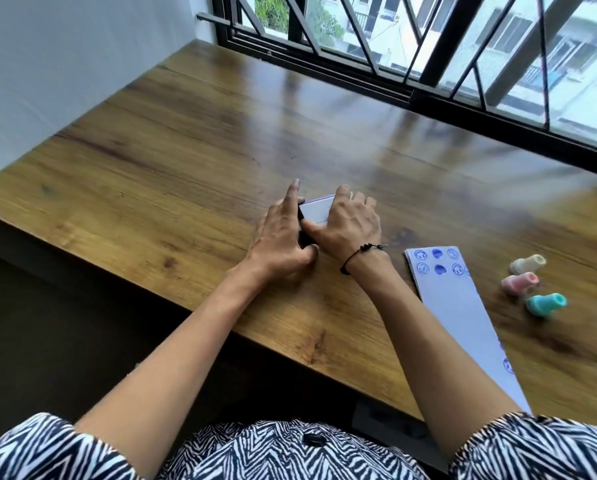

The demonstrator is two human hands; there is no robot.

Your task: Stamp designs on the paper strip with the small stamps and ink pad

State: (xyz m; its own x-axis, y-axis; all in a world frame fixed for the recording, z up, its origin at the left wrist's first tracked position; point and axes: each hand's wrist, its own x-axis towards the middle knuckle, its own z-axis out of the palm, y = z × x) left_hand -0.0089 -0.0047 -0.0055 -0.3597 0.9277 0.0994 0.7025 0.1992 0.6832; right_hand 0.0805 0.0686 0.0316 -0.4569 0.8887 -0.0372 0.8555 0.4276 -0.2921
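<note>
Both hands are on the ink pad [317, 211], a small flat case with a pale lid and a dark side, lying mid-table. My left hand [281, 242] grips its left side, index finger pointing away. My right hand [347, 225] covers its right side, thumb on the lid. The white paper strip [463, 306] lies to the right and runs toward me, with blue stamped circles and blobs at its far end. Three small stamps lie right of it: cream [527, 264], pink [519, 283] and teal [546, 303].
The wooden table [186, 161] reaches to a barred window [428, 46] at the back and a white wall on the left. The table's near edge runs diagonally in front of my body.
</note>
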